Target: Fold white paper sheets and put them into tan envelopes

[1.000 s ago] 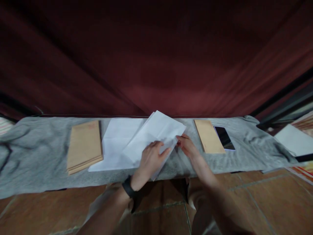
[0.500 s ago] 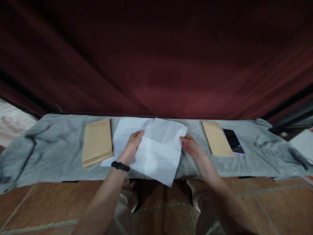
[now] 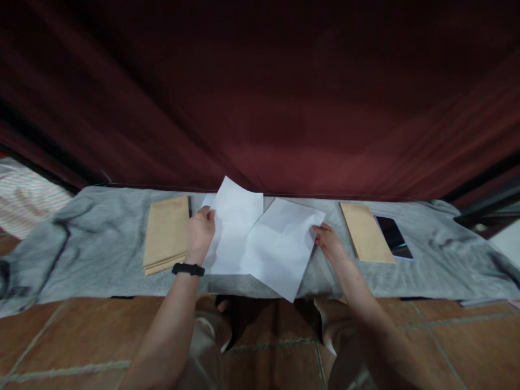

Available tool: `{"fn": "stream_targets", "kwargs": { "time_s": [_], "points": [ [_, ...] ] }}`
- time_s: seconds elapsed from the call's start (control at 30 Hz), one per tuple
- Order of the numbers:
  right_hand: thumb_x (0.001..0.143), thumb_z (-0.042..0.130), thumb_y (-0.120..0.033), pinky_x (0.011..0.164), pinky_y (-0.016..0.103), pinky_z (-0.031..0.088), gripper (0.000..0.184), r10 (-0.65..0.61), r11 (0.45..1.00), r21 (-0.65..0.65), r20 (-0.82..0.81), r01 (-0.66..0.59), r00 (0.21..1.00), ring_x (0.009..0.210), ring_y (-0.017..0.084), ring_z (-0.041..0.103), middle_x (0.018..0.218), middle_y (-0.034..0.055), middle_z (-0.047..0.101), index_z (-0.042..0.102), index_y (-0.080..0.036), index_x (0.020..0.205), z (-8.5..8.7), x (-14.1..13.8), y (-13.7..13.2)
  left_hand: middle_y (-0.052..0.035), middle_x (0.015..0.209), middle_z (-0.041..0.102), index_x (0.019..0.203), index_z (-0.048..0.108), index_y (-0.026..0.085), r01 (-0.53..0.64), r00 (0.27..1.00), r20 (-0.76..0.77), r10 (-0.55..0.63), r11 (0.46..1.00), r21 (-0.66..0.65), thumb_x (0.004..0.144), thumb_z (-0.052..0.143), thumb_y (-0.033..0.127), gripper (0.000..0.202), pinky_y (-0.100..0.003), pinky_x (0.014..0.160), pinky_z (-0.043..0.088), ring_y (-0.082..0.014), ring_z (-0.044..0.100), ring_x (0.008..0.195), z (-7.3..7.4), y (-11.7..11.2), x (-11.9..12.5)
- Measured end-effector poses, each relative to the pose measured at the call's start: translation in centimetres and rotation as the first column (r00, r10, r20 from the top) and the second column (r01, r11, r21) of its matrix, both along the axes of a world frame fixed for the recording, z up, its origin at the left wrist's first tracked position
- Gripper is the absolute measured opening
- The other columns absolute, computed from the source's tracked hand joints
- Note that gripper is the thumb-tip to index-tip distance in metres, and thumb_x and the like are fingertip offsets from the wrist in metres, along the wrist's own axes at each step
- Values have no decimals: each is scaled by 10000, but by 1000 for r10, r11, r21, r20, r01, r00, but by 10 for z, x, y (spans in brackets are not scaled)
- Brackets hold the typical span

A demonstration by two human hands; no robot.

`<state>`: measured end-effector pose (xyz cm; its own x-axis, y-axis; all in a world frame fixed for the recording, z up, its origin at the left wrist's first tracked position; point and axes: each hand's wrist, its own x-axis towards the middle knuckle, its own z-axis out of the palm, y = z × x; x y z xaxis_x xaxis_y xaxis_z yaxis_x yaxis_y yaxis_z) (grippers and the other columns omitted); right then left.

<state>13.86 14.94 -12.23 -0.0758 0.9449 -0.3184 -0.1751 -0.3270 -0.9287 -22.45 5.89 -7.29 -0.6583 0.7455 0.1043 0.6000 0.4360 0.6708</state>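
Observation:
My left hand (image 3: 201,230), with a black band on its wrist, pinches the left edge of a white sheet of paper (image 3: 235,216) whose far corner is lifted. Another white sheet of paper (image 3: 280,244) lies slanted across the middle, its near corner jutting past the cloth's front edge. My right hand (image 3: 327,238) is closed on the right edge of that slanted sheet, thumb on top. The two sheets overlap between my hands. More white paper shows under the left sheet; how many sheets there are I cannot tell.
Left of the paper lies a stack of brown envelopes (image 3: 166,230). Further right are more brown envelopes (image 3: 368,233) and a dark phone (image 3: 393,237) beside them. All rest on a grey cloth (image 3: 109,244) in front of a dark red curtain (image 3: 260,119). Below is a tiled floor (image 3: 81,336).
My left hand has moved left from the middle of the papers and now grips the left sheet, raising its far corner. My right hand still holds the slanted sheet, slightly further right in view.

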Motion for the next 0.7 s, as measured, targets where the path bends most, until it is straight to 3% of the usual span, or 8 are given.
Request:
{"fn": "stream_targets", "kwargs": {
  "time_s": [0.13,0.27,0.4,0.5,0.53,0.6,0.7],
  "points": [
    [565,722,-291,511,276,451,283,-95,995,31,89,93,991,559,182,608,651,1,693,673,-215,834,-1,28,10,-89,842,650,1149,641,151,-102,987,-134,92,992,-70,999,435,323,307,-487,891,423,-342,625,1005,2,-8,-10],
    [561,718,-317,533,272,451,312,-165,985,77,138,155,977,603,188,627,687,-2,711,669,-220,853,0,52,18,-121,914,703,1295,605,126,-130,977,-181,113,988,-81,1025,381,463,486,-558,925,419,-404,631,1078,-6,-11,-12],
    [545,705,-280,560,268,482,358,-247,969,67,166,239,955,661,188,643,771,2,737,674,-228,898,-1,60,19,-202,1310,637,1437,524,153,-66,944,-323,69,998,20,1021,381,440,525,-586,1036,411,-431,535,1290,-8,-8,-7],
    [530,690,-247,559,275,490,384,-228,973,74,190,217,955,646,196,637,732,0,726,676,-223,913,-4,61,19,-239,1504,486,1464,483,106,62,931,-362,-44,997,38,1005,442,310,504,-569,1132,370,-413,468,1380,-10,3,17],
    [527,680,-240,551,277,484,393,-216,976,79,208,204,954,632,199,631,707,-3,717,678,-218,919,-5,61,19,-256,1528,458,1458,482,78,162,929,-344,-141,986,33,996,471,280,504,-557,1150,365,-401,457,1397,-13,8,30],
    [520,654,-232,539,276,470,416,-199,979,95,240,181,950,617,203,623,682,-5,707,686,-209,935,-7,65,19,-204,1501,523,1400,555,128,304,903,-322,-284,952,13,961,565,300,471,-465,1137,432,-317,513,1376,-24,17,63],
    [508,613,-237,535,268,458,413,-207,976,124,259,180,943,622,202,621,697,2,712,693,-203,912,-10,76,21,-145,1513,544,1389,586,202,661,705,-278,-652,747,-75,940,585,282,455,-449,1154,425,-254,506,1402,-42,20,111]
  ]
}}
